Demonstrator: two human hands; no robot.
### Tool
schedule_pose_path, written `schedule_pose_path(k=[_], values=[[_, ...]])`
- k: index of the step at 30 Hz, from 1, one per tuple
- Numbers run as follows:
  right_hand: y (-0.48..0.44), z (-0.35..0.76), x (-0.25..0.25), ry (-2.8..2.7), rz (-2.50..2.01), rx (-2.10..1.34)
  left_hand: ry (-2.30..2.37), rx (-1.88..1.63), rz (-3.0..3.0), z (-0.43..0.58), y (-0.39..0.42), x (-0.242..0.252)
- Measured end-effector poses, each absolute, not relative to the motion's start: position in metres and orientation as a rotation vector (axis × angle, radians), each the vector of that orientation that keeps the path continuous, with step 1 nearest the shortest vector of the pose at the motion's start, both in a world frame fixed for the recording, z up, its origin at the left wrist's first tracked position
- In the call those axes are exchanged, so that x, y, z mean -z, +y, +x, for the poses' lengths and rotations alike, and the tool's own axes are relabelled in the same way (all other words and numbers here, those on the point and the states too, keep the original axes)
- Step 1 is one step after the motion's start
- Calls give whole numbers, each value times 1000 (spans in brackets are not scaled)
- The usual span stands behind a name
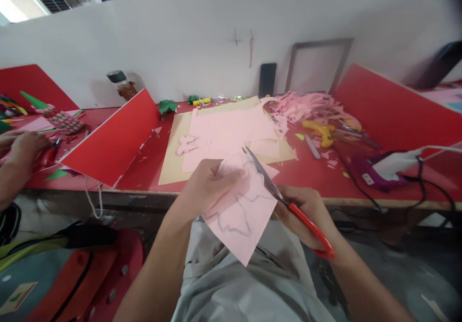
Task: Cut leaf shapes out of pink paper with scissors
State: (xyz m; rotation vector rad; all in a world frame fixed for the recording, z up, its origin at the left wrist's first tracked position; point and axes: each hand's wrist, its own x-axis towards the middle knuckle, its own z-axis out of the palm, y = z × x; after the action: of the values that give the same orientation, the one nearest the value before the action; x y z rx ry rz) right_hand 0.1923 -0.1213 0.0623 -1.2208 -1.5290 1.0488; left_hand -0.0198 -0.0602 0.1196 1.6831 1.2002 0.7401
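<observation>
My left hand (212,187) pinches a piece of pink paper (234,230) with a leaf-like outline drawn on it in pencil, thumb on top. In my right hand (306,211) are red-handled scissors (306,223), fingers wrapped at the handles. Their blades lie along the paper's upper right edge, near the drawn line, and look slightly parted at the tips. Both hands are above my lap, in front of the table edge. Beyond them, a larger pink sheet (227,129) rests on a tan board (169,168), with a small pink cut-out (186,145) at its left.
Red dividers (115,139) stand left and right (393,115) on the red table. Pink paper strips (306,105), a yellow glue gun (321,132) and a purple power strip (378,170) with cables lie to the right. Another person's hands (27,148) work at far left.
</observation>
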Motion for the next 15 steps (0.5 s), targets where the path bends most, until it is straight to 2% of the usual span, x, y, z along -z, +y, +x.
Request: schedule_pose_path(k=[4, 9, 15], values=[[-105, 203, -71, -1594, -1248, -963, 1238, -698, 1778, -22, -40, -127], [-86, 220, -77, -1722, -1219, -1040, 1144, -514, 1800, -26, -10, -133], [-66, 230, -77, -1527, -1280, -1148, 962, -450, 1631, -27, 43, -130]])
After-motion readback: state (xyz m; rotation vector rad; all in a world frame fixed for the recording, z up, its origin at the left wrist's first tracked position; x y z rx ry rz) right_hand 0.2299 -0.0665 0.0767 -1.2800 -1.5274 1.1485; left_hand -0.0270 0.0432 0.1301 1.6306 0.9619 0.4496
